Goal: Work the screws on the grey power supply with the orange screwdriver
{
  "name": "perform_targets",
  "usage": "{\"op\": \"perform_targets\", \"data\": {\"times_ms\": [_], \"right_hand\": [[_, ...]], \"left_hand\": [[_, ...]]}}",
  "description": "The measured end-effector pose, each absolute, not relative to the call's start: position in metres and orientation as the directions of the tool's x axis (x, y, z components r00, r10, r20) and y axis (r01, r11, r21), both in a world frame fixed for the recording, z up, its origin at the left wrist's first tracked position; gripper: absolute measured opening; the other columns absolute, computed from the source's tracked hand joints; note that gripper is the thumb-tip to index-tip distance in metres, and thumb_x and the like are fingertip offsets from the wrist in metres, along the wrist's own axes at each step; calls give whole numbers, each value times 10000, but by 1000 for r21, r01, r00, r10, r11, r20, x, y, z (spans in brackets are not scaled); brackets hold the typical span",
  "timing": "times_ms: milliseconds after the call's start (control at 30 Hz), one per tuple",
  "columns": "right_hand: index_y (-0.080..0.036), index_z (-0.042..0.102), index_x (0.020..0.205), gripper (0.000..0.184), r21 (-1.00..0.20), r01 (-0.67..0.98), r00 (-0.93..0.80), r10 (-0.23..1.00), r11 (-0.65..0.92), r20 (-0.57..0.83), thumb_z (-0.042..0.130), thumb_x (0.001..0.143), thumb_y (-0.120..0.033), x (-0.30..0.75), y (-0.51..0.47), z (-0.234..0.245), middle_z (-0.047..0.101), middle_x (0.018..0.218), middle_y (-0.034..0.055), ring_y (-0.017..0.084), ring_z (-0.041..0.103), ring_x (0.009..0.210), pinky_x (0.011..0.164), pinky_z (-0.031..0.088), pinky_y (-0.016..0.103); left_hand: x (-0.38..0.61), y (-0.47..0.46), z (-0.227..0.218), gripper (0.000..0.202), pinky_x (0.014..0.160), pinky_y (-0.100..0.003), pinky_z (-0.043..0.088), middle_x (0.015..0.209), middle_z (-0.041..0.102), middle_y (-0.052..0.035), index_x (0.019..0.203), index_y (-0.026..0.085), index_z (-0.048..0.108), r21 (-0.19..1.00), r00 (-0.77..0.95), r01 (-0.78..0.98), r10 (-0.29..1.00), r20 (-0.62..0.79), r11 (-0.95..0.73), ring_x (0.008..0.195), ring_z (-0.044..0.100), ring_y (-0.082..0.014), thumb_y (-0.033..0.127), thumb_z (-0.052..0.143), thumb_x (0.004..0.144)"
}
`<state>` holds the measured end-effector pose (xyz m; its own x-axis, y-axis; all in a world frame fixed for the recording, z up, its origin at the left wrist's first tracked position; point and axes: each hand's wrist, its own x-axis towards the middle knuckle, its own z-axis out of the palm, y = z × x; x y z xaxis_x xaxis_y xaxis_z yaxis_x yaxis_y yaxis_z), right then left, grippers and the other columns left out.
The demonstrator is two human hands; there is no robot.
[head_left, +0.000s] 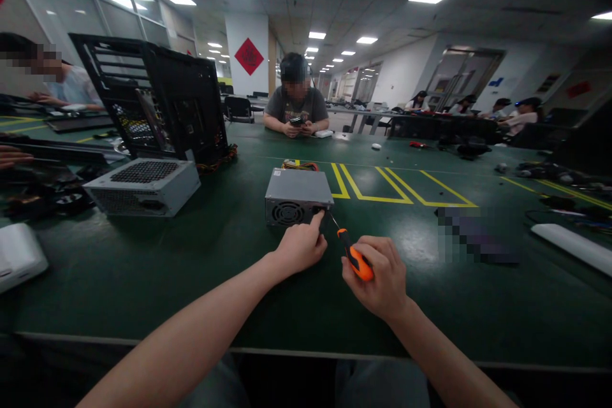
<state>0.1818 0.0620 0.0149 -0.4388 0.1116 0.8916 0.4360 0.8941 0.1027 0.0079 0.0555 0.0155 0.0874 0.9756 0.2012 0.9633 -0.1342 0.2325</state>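
A grey metal power supply [301, 186] sits on the green table, its dark fan grille and socket side facing me. My left hand [302, 246] reaches to its lower right corner. The index finger is stretched out, its tip touching that face near the socket, while the other fingers curl loosely; no held object shows. In my right hand [381, 275] is an orange and black screwdriver [357, 257]. Its thin shaft points up and left at the right edge of the power supply. Whether the tip touches a screw I cannot tell. Coloured cables [301, 166] lie behind the unit.
To the left stand a second power supply [143, 185] and a black computer case [186, 108]. A white object [19, 255] lies at the left edge. A white bar [578, 245] lies at right, near a blurred-out flat object [478, 239]. Across the table sits a person [296, 99].
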Motion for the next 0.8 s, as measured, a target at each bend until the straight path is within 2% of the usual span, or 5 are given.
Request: {"op": "perform_targets", "data": {"times_ms": [133, 300, 500, 633, 800], "right_hand": [[-207, 406, 1104, 468, 123, 404, -423, 66, 906, 904, 596, 700, -67, 183, 64, 15, 533, 975, 84, 192, 529, 863, 704, 482, 345], [-233, 436, 1086, 404, 124, 389, -460, 76, 913, 885, 536, 733, -63, 184, 64, 14, 535, 1096, 90, 207, 535, 965, 762, 494, 395], [-243, 466, 1039, 383, 144, 421, -467, 78, 896, 881, 598, 726, -66, 185, 65, 10, 518, 1071, 78, 196, 534, 953, 729, 508, 351], [-240, 474, 1039, 366, 124, 420, -476, 101, 899, 873, 562, 734, -58, 183, 66, 8, 540, 1073, 76, 201, 544, 987, 767, 510, 372], [-248, 472, 1019, 355, 135, 450, -436, 85, 883, 896, 598, 727, -90, 183, 65, 11, 530, 1051, 69, 193, 547, 949, 729, 514, 359]], "left_hand": [[8, 56, 13, 576, 677, -316, 476, 834, 673, -77, 1364, 130, 223, 241, 96, 958, 968, 231, -153, 766, 648, -224, 276, 382, 830], [7, 54, 14, 580, 674, -326, 477, 834, 674, -88, 1371, 107, 215, 255, 111, 952, 965, 236, -172, 759, 646, -226, 269, 366, 835], [8, 53, 17, 590, 695, -305, 469, 850, 673, -82, 1378, 115, 194, 277, 92, 950, 976, 196, -146, 771, 645, -208, 276, 376, 840], [9, 53, 19, 587, 688, -311, 472, 842, 673, -81, 1375, 112, 196, 274, 94, 950, 975, 202, -149, 753, 645, -211, 271, 374, 839], [8, 53, 19, 588, 688, -303, 472, 843, 674, -76, 1379, 120, 189, 266, 89, 954, 976, 197, -141, 759, 647, -207, 269, 376, 842]]}}
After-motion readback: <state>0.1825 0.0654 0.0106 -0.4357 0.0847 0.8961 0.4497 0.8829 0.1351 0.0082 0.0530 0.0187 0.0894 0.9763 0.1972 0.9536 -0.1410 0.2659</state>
